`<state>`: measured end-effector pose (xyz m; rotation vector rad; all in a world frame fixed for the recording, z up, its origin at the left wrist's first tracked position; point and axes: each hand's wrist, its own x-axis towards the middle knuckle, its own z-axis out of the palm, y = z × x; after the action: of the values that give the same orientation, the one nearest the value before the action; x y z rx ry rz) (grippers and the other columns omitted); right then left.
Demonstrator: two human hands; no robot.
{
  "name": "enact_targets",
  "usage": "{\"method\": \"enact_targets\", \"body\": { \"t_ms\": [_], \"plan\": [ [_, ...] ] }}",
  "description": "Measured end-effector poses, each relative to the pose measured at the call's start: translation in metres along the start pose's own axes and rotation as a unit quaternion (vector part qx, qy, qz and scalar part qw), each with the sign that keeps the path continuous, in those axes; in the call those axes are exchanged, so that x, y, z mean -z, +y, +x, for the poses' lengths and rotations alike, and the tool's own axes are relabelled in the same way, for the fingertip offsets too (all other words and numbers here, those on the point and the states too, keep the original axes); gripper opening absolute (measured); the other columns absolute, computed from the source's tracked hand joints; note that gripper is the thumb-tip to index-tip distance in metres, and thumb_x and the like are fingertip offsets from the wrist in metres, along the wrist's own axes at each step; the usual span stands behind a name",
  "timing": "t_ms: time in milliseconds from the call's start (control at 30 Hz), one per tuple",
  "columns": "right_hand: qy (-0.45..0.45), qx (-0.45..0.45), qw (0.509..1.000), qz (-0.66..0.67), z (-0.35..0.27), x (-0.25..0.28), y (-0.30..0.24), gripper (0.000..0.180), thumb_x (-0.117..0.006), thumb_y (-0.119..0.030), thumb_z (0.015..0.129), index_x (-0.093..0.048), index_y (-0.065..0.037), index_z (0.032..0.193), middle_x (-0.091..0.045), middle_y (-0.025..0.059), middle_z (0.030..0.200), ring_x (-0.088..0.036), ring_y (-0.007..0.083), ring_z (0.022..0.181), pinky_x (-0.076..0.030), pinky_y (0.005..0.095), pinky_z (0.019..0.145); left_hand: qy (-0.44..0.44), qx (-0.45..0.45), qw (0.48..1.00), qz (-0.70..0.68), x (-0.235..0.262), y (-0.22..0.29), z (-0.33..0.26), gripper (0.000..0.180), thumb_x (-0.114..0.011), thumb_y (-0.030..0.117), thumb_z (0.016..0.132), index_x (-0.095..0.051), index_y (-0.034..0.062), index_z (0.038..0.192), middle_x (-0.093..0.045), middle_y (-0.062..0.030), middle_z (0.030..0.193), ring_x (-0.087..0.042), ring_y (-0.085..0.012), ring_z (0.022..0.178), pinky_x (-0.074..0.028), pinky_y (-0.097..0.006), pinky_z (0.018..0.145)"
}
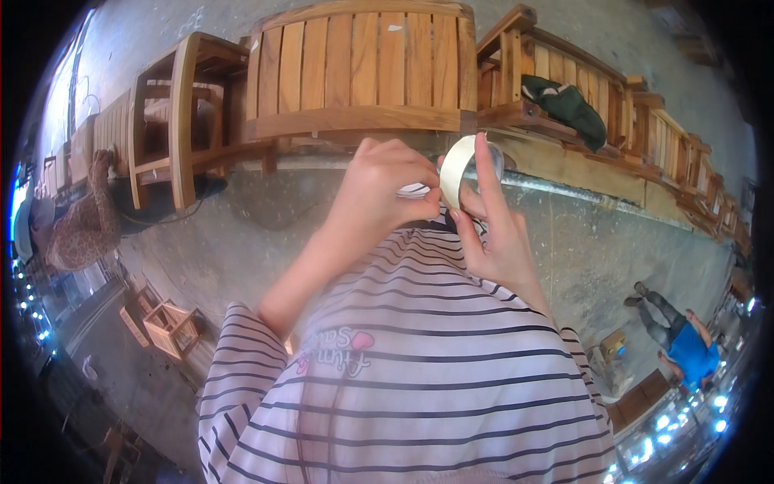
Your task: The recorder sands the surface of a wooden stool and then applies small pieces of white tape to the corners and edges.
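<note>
So, tape roll [457, 168], between hands [382, 184] [503, 235], in the right

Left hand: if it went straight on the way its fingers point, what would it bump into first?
Probably the tape in the right hand, just to the right of the left hand, though the depth between them is unclear.

A slatted wooden bench [347, 68] at upper centre blocks the left hand [379, 181] forward; room lies over concrete floor [218, 258] left of centre.
</note>
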<state>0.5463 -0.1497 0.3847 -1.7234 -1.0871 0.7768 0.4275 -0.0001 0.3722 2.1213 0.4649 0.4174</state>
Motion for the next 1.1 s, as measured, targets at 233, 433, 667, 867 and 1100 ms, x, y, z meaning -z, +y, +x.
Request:
{"method": "enact_targets", "body": {
  "t_ms": [233, 433, 667, 867, 1100],
  "plan": [
    [-0.044, 0.006, 0.999, -0.015, -0.001, 0.001, 0.008, 0.086, -0.057, 0.006, 0.080, -0.018, -0.014, 0.155, -0.068, 0.0157, 0.095, -0.067, 0.0372, 0.075, -0.052, 0.0368, 0.071, -0.016, -0.009, 0.999, -0.049, -0.007, -0.007, -0.006, 0.017, -0.076, 0.006, 0.060, -0.069, 0.0024, 0.075, -0.068, -0.0064, 0.079, -0.061, -0.0219, 0.076, -0.043, -0.033, 0.074],
    [-0.036, -0.036, 0.999, -0.003, -0.007, -0.003, 0.008, 0.088, -0.059, 0.005, 0.081, -0.015, -0.014, 0.155, -0.068, 0.0131, 0.091, -0.067, 0.0342, 0.071, -0.052, 0.0328, 0.069, -0.010, 0.007, 0.999, -0.051, -0.009, -0.004, -0.008, 0.019, -0.076, 0.004, 0.060, -0.069, 0.0020, 0.078, -0.068, -0.0077, 0.080, -0.062, -0.0233, 0.077, -0.045, -0.032, 0.074],
    [-0.019, -0.063, 0.982, 0.180, -0.014, -0.014, 0.011, 0.084, -0.053, 0.007, 0.088, -0.005, -0.009, 0.155, -0.069, 0.0167, 0.108, -0.069, 0.0238, 0.095, -0.051, 0.0292, 0.086, -0.029, 0.004, 1.000, -0.010, -0.002, -0.004, -0.013, 0.021, -0.077, 0.008, 0.063, -0.070, 0.0077, 0.083, -0.069, -0.0045, 0.086, -0.060, -0.0246, 0.084, -0.043, -0.036, 0.075],
    [-0.066, -0.223, 0.880, 0.413, 0.001, 0.012, 0.015, 0.078, -0.049, 0.007, 0.090, -0.007, -0.008, 0.155, -0.063, 0.0231, 0.118, -0.068, 0.0256, 0.095, -0.053, 0.0336, 0.086, -0.014, -0.072, 0.997, -0.040, 0.005, 0.005, 0.003, 0.029, -0.077, 0.006, 0.065, -0.071, 0.0077, 0.093, -0.070, -0.0051, 0.098, -0.065, -0.0239, 0.095, -0.050, -0.036, 0.087],
    [-0.129, -0.298, 0.807, 0.493, 0.012, 0.016, 0.035, 0.070, -0.051, -0.001, 0.092, -0.018, -0.009, 0.153, -0.062, 0.0176, 0.111, -0.067, 0.0231, 0.078, -0.054, 0.0308, 0.074, -0.185, -0.012, 0.976, -0.114, 0.009, -0.016, 0.009, 0.021, -0.075, 0.007, 0.075, -0.065, 0.0058, 0.093, -0.067, -0.0055, 0.098, -0.064, -0.0229, 0.096, -0.050, -0.035, 0.086]
  ]
}}
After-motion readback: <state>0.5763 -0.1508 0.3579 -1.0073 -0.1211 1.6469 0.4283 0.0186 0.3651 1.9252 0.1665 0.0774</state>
